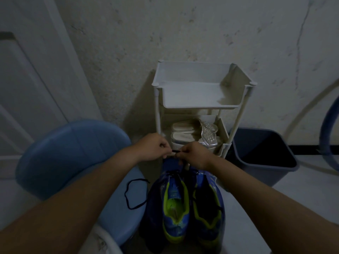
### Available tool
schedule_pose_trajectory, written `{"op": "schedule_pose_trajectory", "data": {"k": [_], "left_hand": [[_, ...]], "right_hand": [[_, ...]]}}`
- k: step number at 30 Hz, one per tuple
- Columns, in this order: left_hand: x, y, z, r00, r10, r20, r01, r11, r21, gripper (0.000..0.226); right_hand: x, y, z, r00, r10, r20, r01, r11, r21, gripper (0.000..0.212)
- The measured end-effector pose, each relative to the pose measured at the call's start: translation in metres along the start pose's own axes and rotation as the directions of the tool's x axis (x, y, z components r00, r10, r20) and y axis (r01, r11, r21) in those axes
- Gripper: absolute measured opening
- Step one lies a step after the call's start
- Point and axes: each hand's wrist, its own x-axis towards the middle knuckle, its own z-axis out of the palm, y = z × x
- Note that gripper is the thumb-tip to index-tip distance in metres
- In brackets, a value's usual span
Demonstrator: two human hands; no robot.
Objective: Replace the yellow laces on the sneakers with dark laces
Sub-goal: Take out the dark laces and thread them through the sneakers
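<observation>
Two blue sneakers with yellow-green lining stand side by side on the floor, toes away from me: the left sneaker (174, 208) and the right sneaker (208, 208). A dark lace (175, 151) is stretched between my hands above the toes. My left hand (152, 147) pinches one end, and my right hand (194, 154) pinches the other, fingers curled. Dark lace runs down from my hands to the front eyelets. A second dark lace (134, 194) lies looped on the blue chair seat. No yellow lace is visible.
A blue plastic chair (73, 153) stands at the left, touching the sneakers. A white shoe rack (200, 96) holding pale sandals stands straight ahead against the wall. A dark bin (262, 154) sits at the right. A door is at far left.
</observation>
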Motion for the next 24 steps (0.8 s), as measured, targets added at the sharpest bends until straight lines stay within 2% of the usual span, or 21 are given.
{"op": "schedule_pose_trajectory", "data": {"k": [5, 9, 11, 12, 14, 15, 16, 18, 19, 22, 24], "left_hand": [[-0.003, -0.017, -0.003, 0.998, -0.055, 0.014, 0.055, 0.998, 0.037, 0.029], [-0.004, -0.021, -0.003, 0.995, -0.092, 0.024, 0.091, 0.995, 0.046, 0.028], [-0.004, -0.018, -0.001, 0.995, -0.092, 0.041, 0.091, 0.996, 0.022, 0.026], [-0.005, -0.016, 0.002, 0.994, -0.09, 0.055, 0.09, 0.996, 0.008, 0.025], [-0.005, -0.009, 0.008, 0.993, -0.075, 0.091, 0.076, 0.997, -0.016, 0.02], [-0.004, -0.006, 0.011, 0.993, -0.065, 0.101, 0.067, 0.997, -0.024, 0.016], [-0.003, -0.003, 0.014, 0.993, -0.058, 0.098, 0.061, 0.998, -0.026, 0.014], [0.0, 0.001, 0.015, 0.997, -0.055, 0.054, 0.056, 0.998, -0.007, 0.014], [0.002, 0.003, 0.015, 0.998, -0.053, 0.02, 0.052, 0.998, 0.018, 0.016], [0.004, 0.004, 0.014, 0.998, -0.051, -0.025, 0.053, 0.997, 0.059, 0.025], [0.003, 0.002, 0.017, 0.997, -0.067, 0.028, 0.068, 0.998, -0.012, 0.021]], "right_hand": [[0.008, 0.021, -0.003, 0.992, 0.107, -0.073, -0.126, 0.927, -0.354, 0.024], [0.008, 0.026, -0.002, 0.974, 0.204, -0.096, -0.225, 0.872, -0.434, 0.031], [0.007, 0.023, -0.002, 0.985, 0.165, -0.055, -0.172, 0.866, -0.47, 0.032], [0.007, 0.021, 0.001, 0.992, 0.12, -0.028, -0.12, 0.884, -0.452, 0.038], [0.003, 0.012, 0.005, 0.997, 0.058, 0.046, -0.046, 0.97, -0.237, 0.058], [0.001, 0.007, 0.006, 0.996, 0.028, 0.086, -0.018, 0.992, -0.121, 0.06], [0.0, 0.002, 0.007, 0.993, -0.018, 0.119, 0.023, 0.999, -0.043, 0.052], [0.001, -0.001, 0.007, 0.988, -0.08, 0.128, 0.087, 0.995, -0.053, 0.022], [0.001, -0.002, 0.006, 0.989, -0.088, 0.118, 0.097, 0.992, -0.074, 0.013], [0.001, 0.001, 0.003, 0.996, -0.033, 0.08, 0.039, 0.996, -0.076, 0.022], [0.002, 0.004, 0.002, 0.997, 0.01, 0.081, 0.002, 0.988, -0.156, 0.02]]}}
